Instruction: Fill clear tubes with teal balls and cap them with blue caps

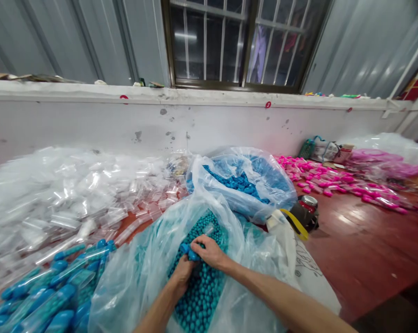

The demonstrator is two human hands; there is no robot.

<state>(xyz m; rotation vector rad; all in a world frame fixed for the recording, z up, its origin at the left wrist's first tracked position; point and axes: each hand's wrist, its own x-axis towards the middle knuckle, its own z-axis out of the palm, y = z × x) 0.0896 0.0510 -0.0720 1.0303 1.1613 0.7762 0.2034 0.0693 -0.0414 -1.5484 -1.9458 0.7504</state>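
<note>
My left hand (183, 272) and my right hand (210, 252) meet over an open clear plastic bag (142, 259) full of small round teal beads (203, 298). Between them is a shiny blue cap (194, 255), with a second blue piece beside it at the left fingers. My right thumb and fingers pinch the cap from above and the right. The left hand is closed just below it, and its fingers partly hide what it grips. Whether a tube sits under the cap is hidden.
Blue-capped tubes of teal beads (49, 296) lie at lower left, near a heap of clear empty tubes (73, 199). Behind stands a bag of blue caps (243, 182). To the right are pink pieces (333, 178), a dark flask (308, 210) and a white sack (309, 263).
</note>
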